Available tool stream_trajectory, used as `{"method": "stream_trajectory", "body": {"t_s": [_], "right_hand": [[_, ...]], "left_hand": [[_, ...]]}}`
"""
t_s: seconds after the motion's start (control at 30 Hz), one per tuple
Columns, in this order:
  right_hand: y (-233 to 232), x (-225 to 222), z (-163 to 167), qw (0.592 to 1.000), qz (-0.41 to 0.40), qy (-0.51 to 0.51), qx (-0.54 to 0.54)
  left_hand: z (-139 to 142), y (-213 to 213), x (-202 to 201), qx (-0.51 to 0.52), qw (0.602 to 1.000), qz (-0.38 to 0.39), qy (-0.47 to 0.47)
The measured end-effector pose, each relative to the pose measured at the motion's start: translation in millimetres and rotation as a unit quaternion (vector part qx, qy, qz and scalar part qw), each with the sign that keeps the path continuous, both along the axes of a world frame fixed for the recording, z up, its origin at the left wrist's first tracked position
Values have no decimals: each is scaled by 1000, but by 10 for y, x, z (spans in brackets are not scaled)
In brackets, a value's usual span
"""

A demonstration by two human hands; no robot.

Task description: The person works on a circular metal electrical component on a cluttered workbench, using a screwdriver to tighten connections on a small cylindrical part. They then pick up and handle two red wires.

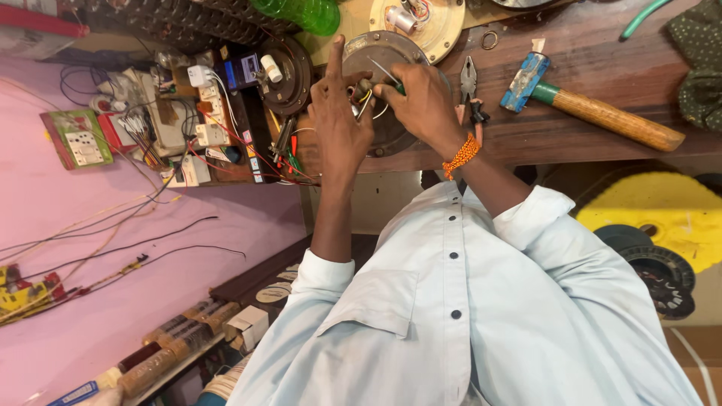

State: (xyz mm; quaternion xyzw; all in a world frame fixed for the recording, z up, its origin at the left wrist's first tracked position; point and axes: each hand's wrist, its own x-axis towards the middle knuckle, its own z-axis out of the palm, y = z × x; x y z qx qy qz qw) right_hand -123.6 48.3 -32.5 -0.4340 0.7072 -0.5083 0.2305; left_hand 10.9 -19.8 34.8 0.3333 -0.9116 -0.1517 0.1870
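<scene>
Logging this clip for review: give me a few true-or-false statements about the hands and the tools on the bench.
1. Both hands work at the round grey motor plate. True.
2. The hammer is in the right hand. False: it lies on the bench, untouched.
3. An orange thread band circles the right wrist. True.
4. The left hand holds the pliers. False: they lie beside the plate.

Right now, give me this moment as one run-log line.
left hand: pinching wires | right hand: grip on thin metal tool | under both: round motor housing | nearby: pliers, hammer
</scene>
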Motion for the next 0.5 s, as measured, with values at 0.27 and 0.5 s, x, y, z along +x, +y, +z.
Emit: {"method": "stream_trajectory", "body": {"t_s": [0.27, 0.5], "right_hand": [[183, -201, -537, 918, -85, -369, -119], [752, -833, -706, 751, -215, -625, 9]], "left_hand": [[21, -13, -82, 42, 999, 0, 10], [-55, -44, -77, 23, 1000, 4, -10]]}}
